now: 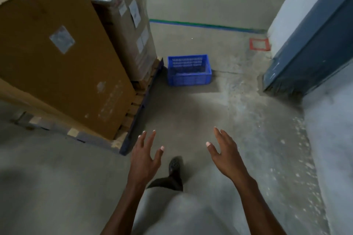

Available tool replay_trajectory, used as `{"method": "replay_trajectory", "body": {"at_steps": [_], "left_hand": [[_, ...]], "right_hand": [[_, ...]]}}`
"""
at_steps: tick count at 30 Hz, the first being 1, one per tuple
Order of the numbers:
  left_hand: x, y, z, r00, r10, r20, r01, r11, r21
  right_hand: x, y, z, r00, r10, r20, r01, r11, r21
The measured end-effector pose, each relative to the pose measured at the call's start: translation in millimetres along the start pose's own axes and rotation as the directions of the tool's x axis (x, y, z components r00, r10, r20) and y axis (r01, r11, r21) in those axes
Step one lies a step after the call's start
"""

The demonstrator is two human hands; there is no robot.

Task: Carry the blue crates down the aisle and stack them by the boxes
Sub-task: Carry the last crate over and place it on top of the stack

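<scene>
One blue crate (189,70) on concrete floor (191,110) nr boxes (63,59), prob. palletised; both hands' fingers (150,137) spread, empty.

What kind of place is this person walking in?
Probably a warehouse or stockroom. Tall cardboard boxes, one wrapped in plastic, stand on a pallet. The bare concrete floor has a painted line, and a blue crate sits beside the boxes.
</scene>
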State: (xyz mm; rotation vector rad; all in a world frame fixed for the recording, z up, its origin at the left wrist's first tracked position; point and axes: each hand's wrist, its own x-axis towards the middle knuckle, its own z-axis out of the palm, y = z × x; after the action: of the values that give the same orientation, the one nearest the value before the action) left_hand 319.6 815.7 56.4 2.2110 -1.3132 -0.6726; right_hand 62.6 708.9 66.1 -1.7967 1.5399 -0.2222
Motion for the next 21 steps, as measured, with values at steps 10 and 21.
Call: {"method": "replay_trajectory", "body": {"at_steps": [10, 21], "left_hand": [[314.8, 119.3, -12.2, 0.967, 0.240, 0.087, -0.249, 0.962, 0.113], [552.5, 180.1, 54.1, 0.984, -0.038, 0.173, 0.030, 0.998, 0.052]], "right_hand": [[248.4, -64.1, -83.5, 0.990, 0.082, -0.115, -0.073, 0.994, 0.080], [581.1, -56.6, -156.2, 0.993, 0.028, 0.115, -0.025, 0.999, -0.026]]}}
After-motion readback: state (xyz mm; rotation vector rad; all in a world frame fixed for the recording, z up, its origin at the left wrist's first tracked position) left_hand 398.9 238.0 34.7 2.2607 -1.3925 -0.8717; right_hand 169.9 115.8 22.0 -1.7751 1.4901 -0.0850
